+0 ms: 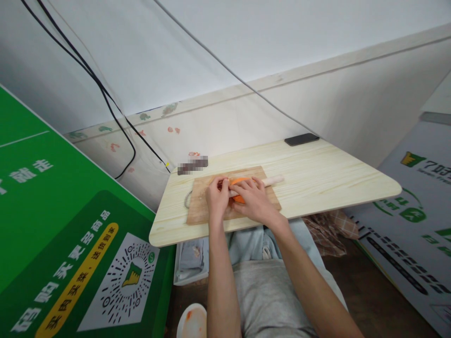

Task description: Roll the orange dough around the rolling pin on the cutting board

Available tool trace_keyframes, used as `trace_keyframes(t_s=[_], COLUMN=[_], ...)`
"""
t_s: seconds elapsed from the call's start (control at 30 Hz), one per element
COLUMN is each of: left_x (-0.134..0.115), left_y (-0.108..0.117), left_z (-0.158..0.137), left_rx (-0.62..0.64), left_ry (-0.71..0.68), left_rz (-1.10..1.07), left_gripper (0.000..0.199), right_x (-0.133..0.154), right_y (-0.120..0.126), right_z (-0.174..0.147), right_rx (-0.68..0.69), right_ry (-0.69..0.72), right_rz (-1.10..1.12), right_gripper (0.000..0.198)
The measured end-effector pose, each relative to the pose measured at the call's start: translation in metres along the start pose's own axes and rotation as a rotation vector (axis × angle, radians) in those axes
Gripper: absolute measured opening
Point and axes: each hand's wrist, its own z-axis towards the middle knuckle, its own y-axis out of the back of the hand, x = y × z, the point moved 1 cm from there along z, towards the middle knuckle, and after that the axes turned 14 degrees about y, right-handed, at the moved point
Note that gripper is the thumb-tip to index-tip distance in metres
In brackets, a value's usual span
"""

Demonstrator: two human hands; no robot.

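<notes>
One curled left hand and the right hand, fingers laid over an orange piece and a rolling-pin-like rod, grips unclear, share the cutting board near the desk's front edge; fingers hide how far the piece is worked.

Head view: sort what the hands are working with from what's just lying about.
In use, it seems:
- orange piece, under the right hand's fingers
- pale rod, jutting out beyond that hand
- wooden board, beneath them

Apparently just lying about:
- phone-like black slab, at the table's back edge
- pixelated dark object, back left
</notes>
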Motion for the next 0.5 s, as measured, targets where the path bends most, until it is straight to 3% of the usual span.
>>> trace_keyframes(t_s=[0.5], left_x=[0.0003], left_y=[0.0002], left_z=[0.0006], left_rx=[-0.003], left_ry=[0.010], left_rz=[0.007], left_gripper=[0.015], right_x=[0.0010], right_y=[0.0024], right_z=[0.0000], right_rx=[0.024], right_ry=[0.024], right_rz=[-0.034], right_gripper=[0.044])
